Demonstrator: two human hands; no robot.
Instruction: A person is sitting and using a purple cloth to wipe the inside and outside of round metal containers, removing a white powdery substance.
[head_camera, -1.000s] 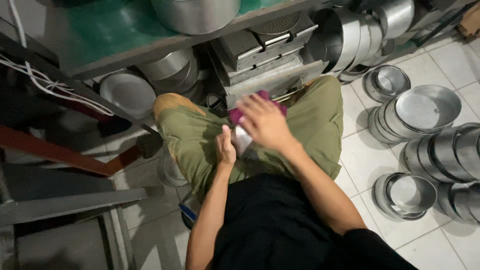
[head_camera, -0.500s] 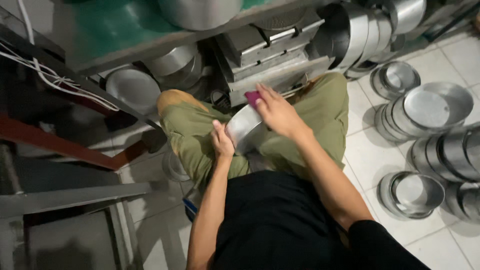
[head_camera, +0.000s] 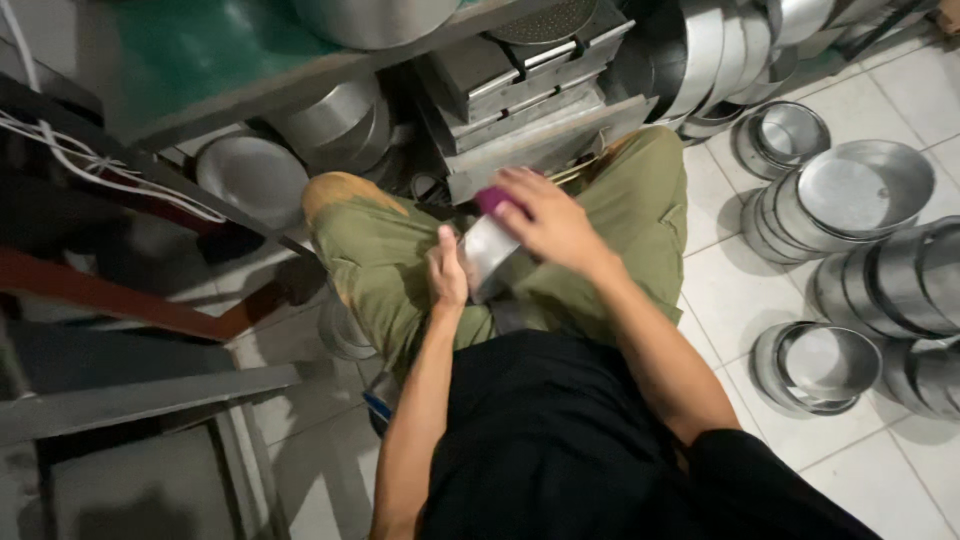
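Your left hand (head_camera: 447, 275) grips the near edge of a small round metal pan (head_camera: 492, 258), fingers wrapped about its rim, and holds it tilted over your lap between your knees. Your right hand (head_camera: 548, 222) lies flat across the upper side of the same pan, fingers closed on a purple scrubbing pad (head_camera: 490, 199) that is pressed against the metal. The pad shows only at its far end, beyond your fingertips; the rest is hidden under the palm.

You are seated with both legs in olive trousers (head_camera: 385, 265). The pan sits above the gap between the thighs, and whether it rests on either leg cannot be told.

On the white tiled floor (head_camera: 735, 300) to your right stand several stacks of round metal pans (head_camera: 850, 195), one stack just beside your right knee, others well apart toward the frame edge. A single shallow pan (head_camera: 815, 365) lies nearer your right elbow.

Ahead of your knees, a low shelf (head_camera: 250, 75) with a green top carries a large metal vessel, and beneath it are stacked rectangular metal trays (head_camera: 520, 90) and further round pans stood on edge. A round lid (head_camera: 250, 175) leans below the shelf to your left. White cables (head_camera: 70, 150) run across the dark frame at far left.
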